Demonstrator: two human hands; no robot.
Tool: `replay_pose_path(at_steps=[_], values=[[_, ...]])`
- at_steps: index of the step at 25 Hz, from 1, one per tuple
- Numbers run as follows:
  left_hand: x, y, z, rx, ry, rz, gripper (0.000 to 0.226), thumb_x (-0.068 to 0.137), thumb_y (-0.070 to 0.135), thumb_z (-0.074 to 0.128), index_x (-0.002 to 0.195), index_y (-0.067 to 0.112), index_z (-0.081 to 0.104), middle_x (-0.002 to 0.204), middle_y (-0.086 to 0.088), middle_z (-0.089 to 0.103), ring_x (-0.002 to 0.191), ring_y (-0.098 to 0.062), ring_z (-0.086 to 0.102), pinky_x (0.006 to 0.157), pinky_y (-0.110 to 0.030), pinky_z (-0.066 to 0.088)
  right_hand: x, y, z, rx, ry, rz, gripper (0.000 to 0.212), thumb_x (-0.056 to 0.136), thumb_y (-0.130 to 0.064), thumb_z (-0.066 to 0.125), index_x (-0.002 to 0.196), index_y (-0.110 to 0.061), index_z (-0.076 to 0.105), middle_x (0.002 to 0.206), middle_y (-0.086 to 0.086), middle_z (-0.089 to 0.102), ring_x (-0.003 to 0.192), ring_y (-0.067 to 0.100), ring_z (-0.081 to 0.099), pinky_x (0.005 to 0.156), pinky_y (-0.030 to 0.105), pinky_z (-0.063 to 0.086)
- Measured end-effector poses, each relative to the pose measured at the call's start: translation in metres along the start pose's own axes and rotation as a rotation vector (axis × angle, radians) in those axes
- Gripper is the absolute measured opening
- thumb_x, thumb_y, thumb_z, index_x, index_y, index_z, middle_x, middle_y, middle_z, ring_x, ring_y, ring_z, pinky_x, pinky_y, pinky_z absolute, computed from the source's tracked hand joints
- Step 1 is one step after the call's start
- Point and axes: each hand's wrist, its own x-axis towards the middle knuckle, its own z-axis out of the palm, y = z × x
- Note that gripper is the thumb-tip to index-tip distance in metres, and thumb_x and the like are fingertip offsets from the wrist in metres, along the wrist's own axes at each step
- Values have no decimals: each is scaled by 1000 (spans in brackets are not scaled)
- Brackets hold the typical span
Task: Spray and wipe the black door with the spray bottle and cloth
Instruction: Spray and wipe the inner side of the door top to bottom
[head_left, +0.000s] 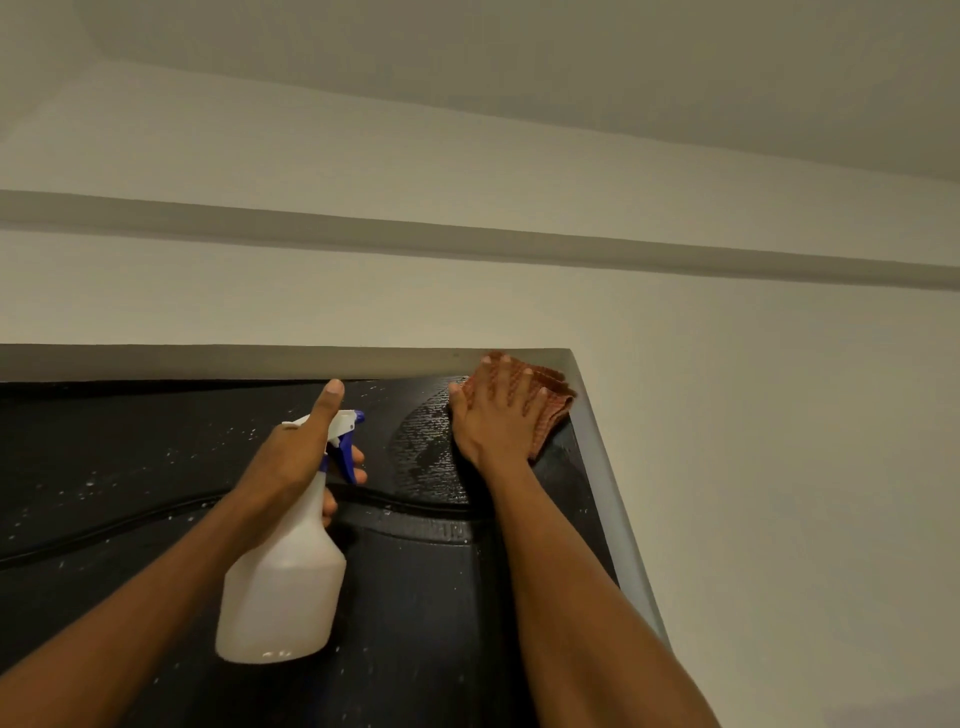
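A person is reaching both bare arms up toward the top of a black panelled door (156, 467) with a raised curved moulding, which is filling the frame from nine o'clock round to about five o'clock. The left hand (301, 457) is gripping the neck of a white translucent plastic spray bottle (283, 587) with a white and blue trigger head, its fingers curling round the blue trigger while the thumb is sticking straight up past the nozzle toward twelve o'clock. The bottle is hanging just in front of the door, slightly tilted, its nozzle pointing toward three o'clock at the door's upper right area. The right hand (498, 410) is lying flat with fingers spread and straight, pressing a folded reddish-brown checked cloth (550, 410) against the top right corner of the door, at about two o'clock from the bottle. The cloth is sticking out beyond the fingertips and the outer edge of the palm, and is touching the pale grey door frame (608, 478) that is running along the door's top and right side. Just at nine o'clock of the right hand, a wet glistening patch (426, 452) is showing on the door, and small white droplets are dotting the surface toward the left. A cream wall (779, 415) with a horizontal ledge is rising above and to the right of the frame.
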Motion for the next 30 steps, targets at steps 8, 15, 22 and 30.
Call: replay_pose_path(at_steps=[8,15,22,30], values=[[1,-9,29,-50,-11,-48,84,84,76,34,96,0,66,77,-18,74,48,-26,60,45,-31,50,-2,60,-2,-88,1,-288,60,108,-56,10,162,-36,-8,169,-6,-15,157,20,-13,128,49,-2],[-14,-19,36,73,-18,-75,83,86,76,28,92,2,67,82,-18,74,44,-23,58,45,-30,50,-46,72,17,59,106,35,65,106,-60,11,163,-33,-5,170,3,-14,157,29,-13,121,50,-19],[-33,-26,40,19,38,-87,77,92,68,29,101,1,64,86,-20,72,42,-18,60,38,-26,48,-133,55,63,101,91,245,76,102,-58,4,163,-15,-10,171,10,-12,156,33,-15,122,51,-19],[-24,-38,-31,69,105,-76,64,91,66,32,115,12,56,90,-16,70,61,-25,65,39,-27,49,-55,-53,68,-24,-102,-341,69,108,-57,11,162,-23,-12,163,1,-26,155,31,-21,122,50,-19]])
